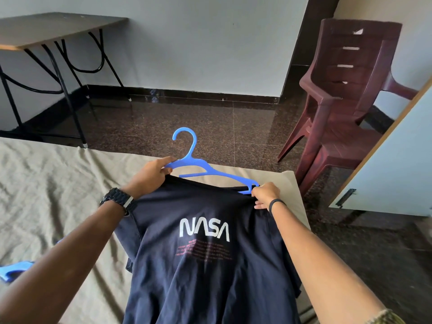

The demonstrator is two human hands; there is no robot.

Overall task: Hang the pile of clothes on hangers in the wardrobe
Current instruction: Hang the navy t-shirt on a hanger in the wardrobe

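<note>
A navy T-shirt with a white NASA print hangs in front of me above the bed. A blue plastic hanger sticks out of its top edge, hook pointing up and away. My left hand grips the hanger's left arm together with the shirt's edge. My right hand pinches the shirt fabric at the hanger's right end. The hanger's lower bar and right tip are partly hidden by cloth and fingers.
A bed with a wrinkled beige sheet lies below. Another blue hanger rests at its left edge. Stacked maroon plastic chairs stand on the right, a wardrobe door beside them. A black-legged table is at the back left.
</note>
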